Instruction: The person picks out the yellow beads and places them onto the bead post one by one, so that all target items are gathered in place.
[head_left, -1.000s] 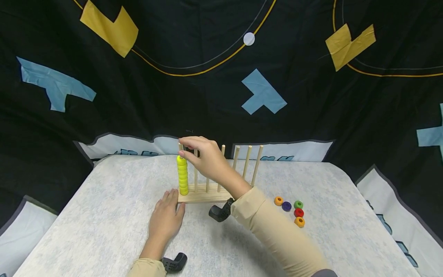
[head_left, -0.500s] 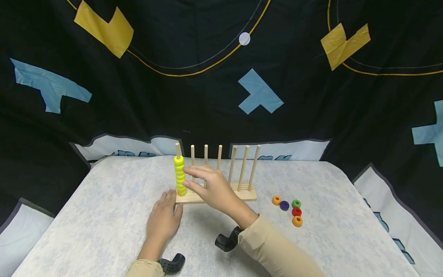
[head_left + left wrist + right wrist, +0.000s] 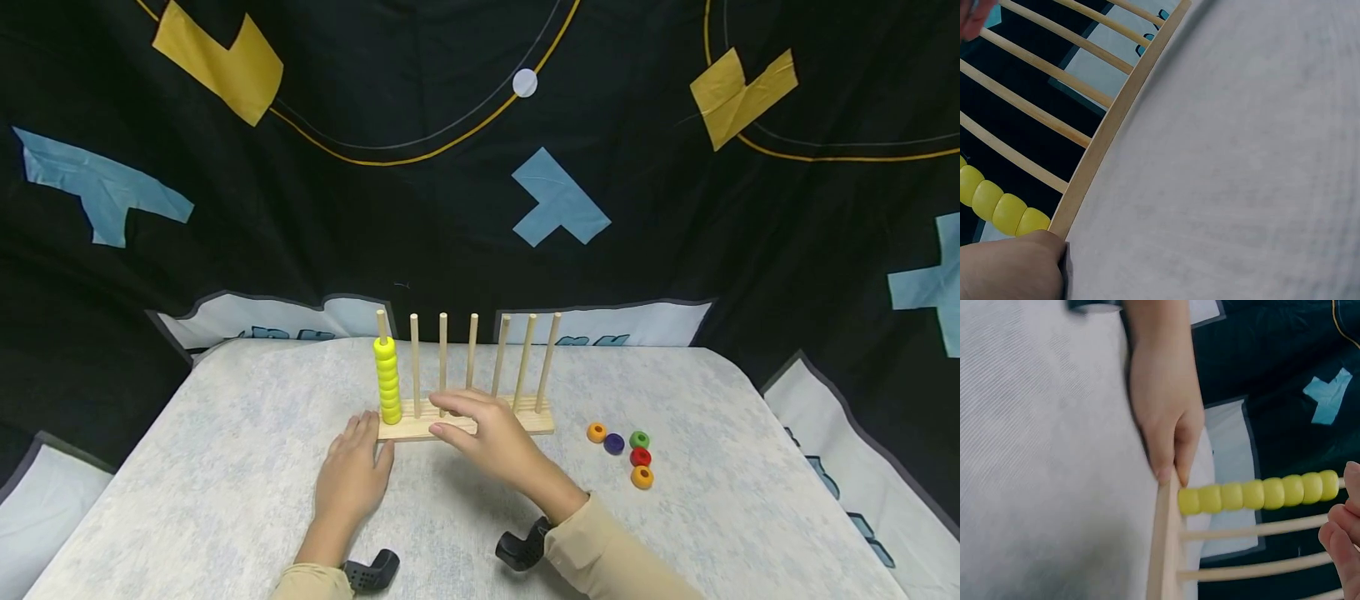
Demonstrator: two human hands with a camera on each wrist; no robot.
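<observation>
A wooden peg rack [image 3: 412, 429] with a row of upright pegs stands on the table. Its leftmost peg carries a stack of yellow beads [image 3: 387, 383], and the peg's tip shows above them. At the rack's left end my left hand [image 3: 348, 483] holds the base, thumb at the front edge and fingers at the end; the right wrist view shows the base between them. My right hand [image 3: 495, 437] hovers in front of the middle pegs, fingers loosely bent and apart from the thumb, with nothing in it. The other pegs bear no beads.
Loose beads lie on the table right of the rack: an orange bead [image 3: 596, 432], a purple bead [image 3: 613, 443], a green bead [image 3: 639, 439], a red bead [image 3: 641, 457] and another orange bead [image 3: 642, 477]. A black curtain [image 3: 450, 233] hangs behind the table [image 3: 225, 467].
My right hand has come down from the top of the yellow bead stack and moved right and towards me. The left hand has stayed at the rack's end.
</observation>
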